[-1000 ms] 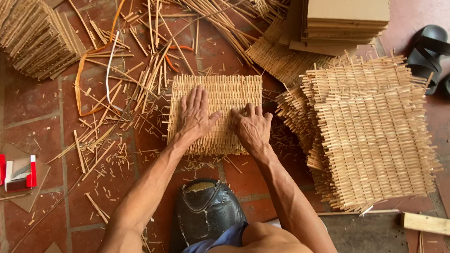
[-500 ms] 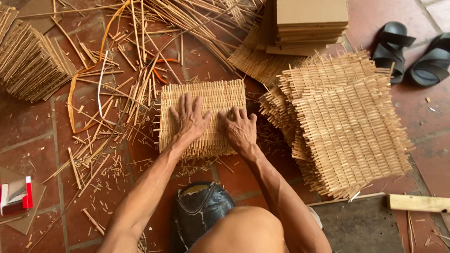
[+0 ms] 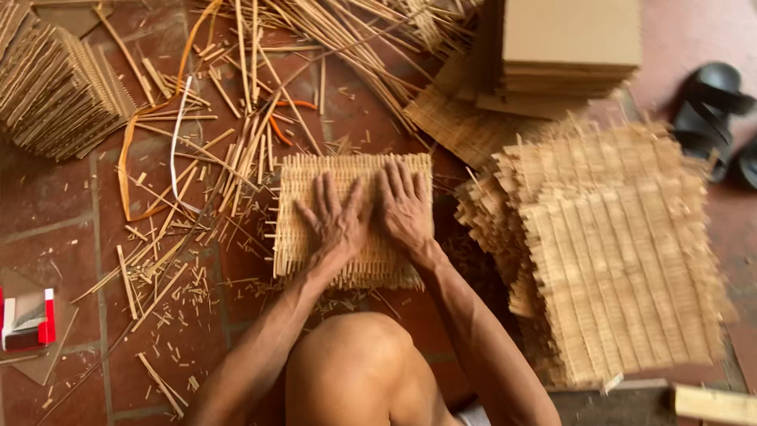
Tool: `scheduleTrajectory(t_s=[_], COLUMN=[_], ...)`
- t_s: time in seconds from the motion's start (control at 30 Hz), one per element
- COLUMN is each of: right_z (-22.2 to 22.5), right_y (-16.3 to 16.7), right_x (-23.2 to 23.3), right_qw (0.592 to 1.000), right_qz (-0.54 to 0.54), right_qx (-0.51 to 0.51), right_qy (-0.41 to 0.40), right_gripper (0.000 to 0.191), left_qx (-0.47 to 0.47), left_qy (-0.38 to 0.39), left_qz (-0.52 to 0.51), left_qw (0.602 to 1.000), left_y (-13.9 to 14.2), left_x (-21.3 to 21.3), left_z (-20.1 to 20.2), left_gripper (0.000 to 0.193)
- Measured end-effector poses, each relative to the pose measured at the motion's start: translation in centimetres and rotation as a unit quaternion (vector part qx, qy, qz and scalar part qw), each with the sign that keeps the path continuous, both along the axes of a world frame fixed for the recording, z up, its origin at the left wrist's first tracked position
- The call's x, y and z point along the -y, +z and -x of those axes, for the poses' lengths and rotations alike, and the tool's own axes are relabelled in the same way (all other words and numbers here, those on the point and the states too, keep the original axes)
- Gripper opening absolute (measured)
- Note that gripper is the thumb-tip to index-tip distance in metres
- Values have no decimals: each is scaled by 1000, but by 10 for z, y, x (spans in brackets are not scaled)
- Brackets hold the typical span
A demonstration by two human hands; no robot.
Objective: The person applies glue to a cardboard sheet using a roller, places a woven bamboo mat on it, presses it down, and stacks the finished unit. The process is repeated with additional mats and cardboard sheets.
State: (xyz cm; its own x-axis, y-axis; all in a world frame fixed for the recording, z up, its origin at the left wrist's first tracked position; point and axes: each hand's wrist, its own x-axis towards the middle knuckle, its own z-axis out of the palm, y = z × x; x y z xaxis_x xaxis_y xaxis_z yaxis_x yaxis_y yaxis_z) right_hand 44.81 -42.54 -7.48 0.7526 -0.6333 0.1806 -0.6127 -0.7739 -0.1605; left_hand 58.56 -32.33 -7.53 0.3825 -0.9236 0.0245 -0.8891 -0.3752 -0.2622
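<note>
Woven mat [image 3: 315, 189] under both hands on strip-littered red tile floor [image 3: 55, 213]

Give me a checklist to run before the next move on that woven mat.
1. Left hand flat on the mat: ok.
2. Right hand flat on the mat: ok.
3. Mat flat on the tile floor: ok.
4. Mat clear of the mat stack to its right: ok.
5. Loose strips off the mat's left edge: not ok, they touch it.
6. Weave tight under the palms: cannot tell.

Both hands flat, woven mat [image 3: 315, 177], bamboo strips [image 3: 236, 158]
</note>
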Motion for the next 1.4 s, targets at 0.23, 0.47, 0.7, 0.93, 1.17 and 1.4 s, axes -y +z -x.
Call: scheduleTrajectory(t_s=[0.23,0.47,0.7,0.93,1.17,1.4], right_z=[-29,-18,-16,-23,-22,-9], right_y=[-29,-1,12,10,8,0], right_x=[40,37,27,28,22,13], right_qw=[997,995,994,996,995,996], right_qz=[-75,-85,-107,-83,-98,-68], right_qx=[23,42,18,36,6,52], right_qy=[-2,-8,-18,-20,-24,17], right_gripper=[64,68,72,71,69,69], left_qx=[-216,-279,-200,-240,-234,-225], left_qy=[14,67,-60,-41,-28,-20], left_qz=[53,-61,99,85,68,69], left_qw=[975,956,973,966,969,972], left_y=[-5,6,-9,-7,3,4], left_x=[34,43,20,18,14,-1], left_z=[-27,-27,-48,-61,-57,-53], left_gripper=[64,75,87,92,90,90])
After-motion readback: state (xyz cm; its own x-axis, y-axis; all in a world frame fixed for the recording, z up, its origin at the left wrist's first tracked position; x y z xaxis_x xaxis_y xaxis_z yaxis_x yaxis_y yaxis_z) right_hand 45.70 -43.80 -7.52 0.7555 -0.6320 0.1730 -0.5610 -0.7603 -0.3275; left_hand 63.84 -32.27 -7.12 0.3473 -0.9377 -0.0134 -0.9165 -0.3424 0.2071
